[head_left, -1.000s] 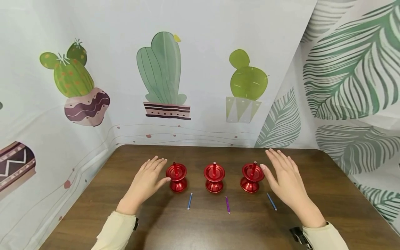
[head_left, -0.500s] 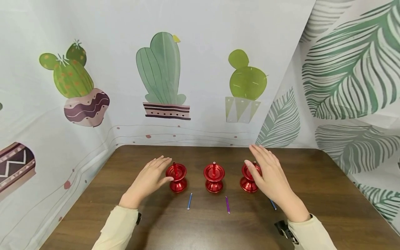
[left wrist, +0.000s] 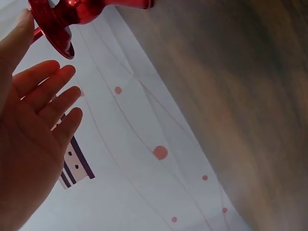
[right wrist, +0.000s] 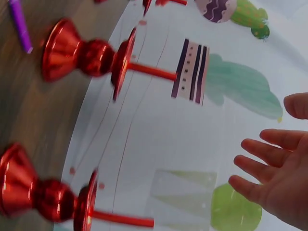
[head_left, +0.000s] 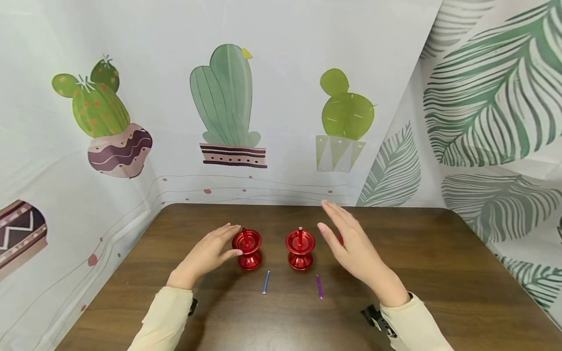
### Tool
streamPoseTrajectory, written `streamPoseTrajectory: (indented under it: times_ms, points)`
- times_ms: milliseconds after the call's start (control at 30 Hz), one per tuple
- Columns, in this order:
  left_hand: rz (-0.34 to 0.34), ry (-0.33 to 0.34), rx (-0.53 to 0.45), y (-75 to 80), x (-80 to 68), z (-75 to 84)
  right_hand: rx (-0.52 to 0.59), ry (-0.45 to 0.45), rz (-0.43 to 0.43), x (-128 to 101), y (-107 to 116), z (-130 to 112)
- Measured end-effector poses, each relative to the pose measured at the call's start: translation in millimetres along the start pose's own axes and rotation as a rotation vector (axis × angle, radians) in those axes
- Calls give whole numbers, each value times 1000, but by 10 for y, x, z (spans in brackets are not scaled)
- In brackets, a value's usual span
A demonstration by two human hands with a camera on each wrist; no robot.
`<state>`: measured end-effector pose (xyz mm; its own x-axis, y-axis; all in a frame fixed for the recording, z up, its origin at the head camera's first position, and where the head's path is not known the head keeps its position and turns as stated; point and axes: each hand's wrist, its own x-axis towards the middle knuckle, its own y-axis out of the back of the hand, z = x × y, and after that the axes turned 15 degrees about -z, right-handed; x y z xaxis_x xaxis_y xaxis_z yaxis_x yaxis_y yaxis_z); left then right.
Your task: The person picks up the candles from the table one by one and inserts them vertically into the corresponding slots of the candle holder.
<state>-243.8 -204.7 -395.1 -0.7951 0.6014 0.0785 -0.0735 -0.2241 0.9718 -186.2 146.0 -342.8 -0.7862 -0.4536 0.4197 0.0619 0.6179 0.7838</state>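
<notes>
Left hand [head_left: 206, 253]: fingers straight, thumb touching the left red candlestick [head_left: 248, 248]. Right hand [head_left: 353, 248]: fingers straight, empty, beside the middle candlestick [head_left: 300, 248].

Left hand [head_left: 210, 253] hovers low, fingers straight and together; right hand [head_left: 351, 246] is raised, fingers spread, palm facing left.

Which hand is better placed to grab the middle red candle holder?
Probably the right hand: open, it hovers just right of the middle candle holder. The left hand is at the left candle holder, farther off.
</notes>
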Motion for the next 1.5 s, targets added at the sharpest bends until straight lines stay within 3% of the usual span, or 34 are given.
streamPoseTrajectory:
  times_ms: [300,533,1033,1233,1500]
  points:
    - [-58,7,-134,-39,8,-44,155,53,-53,131,-215,-212]
    - [-100,28,-189,-52,8,-47,278,45,-137,216,-433,-320]
    - [-111,62,-279,-111,-4,-94,374,-7,-333,309,-902,-450]
    - [-115,64,-310,-123,-10,-92,367,-60,-441,332,-1094,-444]
    - [-112,47,-296,-116,11,-81,233,-164,-530,338,-1287,-396]
